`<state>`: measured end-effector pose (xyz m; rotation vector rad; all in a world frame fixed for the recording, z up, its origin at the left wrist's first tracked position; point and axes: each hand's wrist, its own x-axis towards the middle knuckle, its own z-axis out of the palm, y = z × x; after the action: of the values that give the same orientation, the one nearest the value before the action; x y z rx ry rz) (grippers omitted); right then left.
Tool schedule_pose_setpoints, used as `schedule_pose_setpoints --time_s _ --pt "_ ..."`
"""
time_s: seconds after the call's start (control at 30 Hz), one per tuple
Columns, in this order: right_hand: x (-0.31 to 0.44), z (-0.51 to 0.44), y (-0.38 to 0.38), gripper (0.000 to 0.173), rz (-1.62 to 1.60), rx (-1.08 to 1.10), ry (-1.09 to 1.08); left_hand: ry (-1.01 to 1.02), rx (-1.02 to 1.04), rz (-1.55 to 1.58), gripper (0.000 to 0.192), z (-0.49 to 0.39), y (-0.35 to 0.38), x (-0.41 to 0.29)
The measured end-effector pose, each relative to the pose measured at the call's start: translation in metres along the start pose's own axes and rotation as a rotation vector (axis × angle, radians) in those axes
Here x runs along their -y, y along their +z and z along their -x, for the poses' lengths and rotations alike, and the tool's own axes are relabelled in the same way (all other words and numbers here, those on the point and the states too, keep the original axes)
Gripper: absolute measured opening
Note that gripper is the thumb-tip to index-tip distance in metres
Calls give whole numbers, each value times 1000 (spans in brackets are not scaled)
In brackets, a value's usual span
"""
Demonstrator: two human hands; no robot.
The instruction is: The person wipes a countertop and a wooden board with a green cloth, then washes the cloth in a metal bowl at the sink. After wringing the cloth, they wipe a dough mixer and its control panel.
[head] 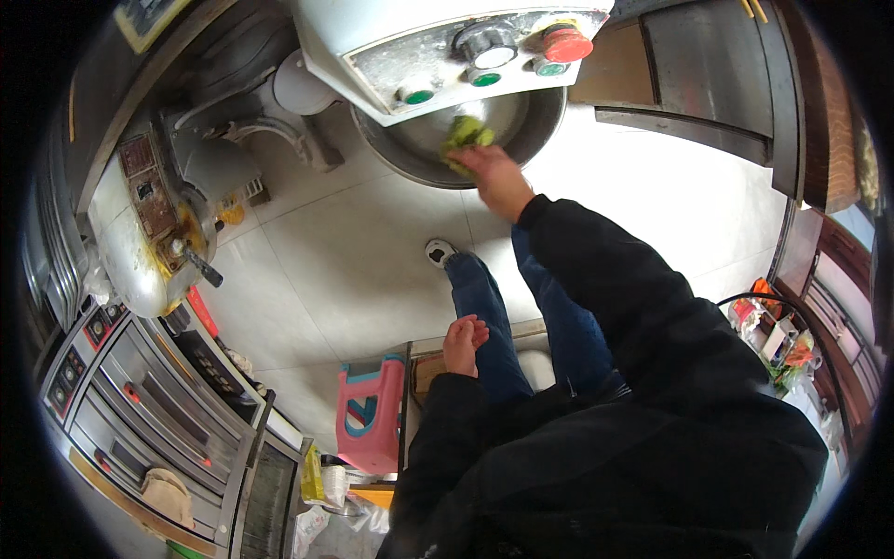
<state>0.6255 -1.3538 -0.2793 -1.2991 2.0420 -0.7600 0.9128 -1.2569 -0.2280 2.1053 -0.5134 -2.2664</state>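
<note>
My right hand (504, 183) grips a crumpled yellow-green cloth (469, 133) at the near side of a round metal bowl (541, 126). The cloth lies over the bowl's rim and inner wall, and the hand is slightly blurred. Above the bowl juts the white head of a machine, probably a dough mixer (405, 59), which hides the bowl's far part. On its worn panel are a red mushroom button (567, 45), a black dial (489, 46) and several green buttons. Low in front of my left thigh, my left hand (464, 344) is empty, its fingers loosely curled and slightly apart.
A second machine with a lever (157, 237) stands at the left. Below it is a steel deck oven (154, 405) with a cloth mitt (167, 492). A pink and blue plastic stool (370, 419) stands left of my legs. Bagged goods (786, 342) crowd the right side.
</note>
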Motion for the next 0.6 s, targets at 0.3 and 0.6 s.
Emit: schedule_pose_setpoints --time_s 0.3,0.6 --pt "-114 27 -30 38 492 442 -275 11 -32 12 20 -2 7 -2" --pt "-209 -150 -136 34 420 226 -134 -14 -28 56 20 -10 26 12"
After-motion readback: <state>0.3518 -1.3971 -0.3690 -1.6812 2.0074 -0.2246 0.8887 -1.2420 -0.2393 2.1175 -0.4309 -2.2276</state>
